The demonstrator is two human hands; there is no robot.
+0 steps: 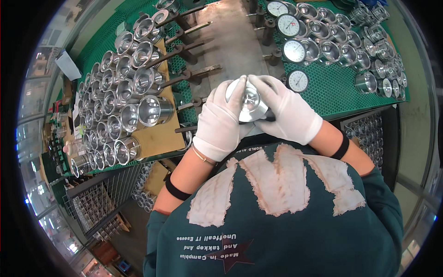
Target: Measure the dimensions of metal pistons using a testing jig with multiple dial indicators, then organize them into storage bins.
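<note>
Both my hands wear white gloves and together hold one shiny metal piston point(248, 102) close to my chest, above the bench's near edge. My left hand point(221, 122) wraps the piston's left side, its fingers reaching over the crown. Cupping the right side from above is my right hand point(288, 111), with its fingertips on the rim. The piston's lower part is hidden behind my gloves.
Several rows of similar pistons point(117, 94) lie on a wooden board and green mat point(332, 87) at the left. More pistons point(369, 51) and round dial gauges point(295, 51) sit at the back right. Several gauge rods point(189, 55) lie beside a grey plate point(230, 41). Wire baskets point(97, 203) stand below left.
</note>
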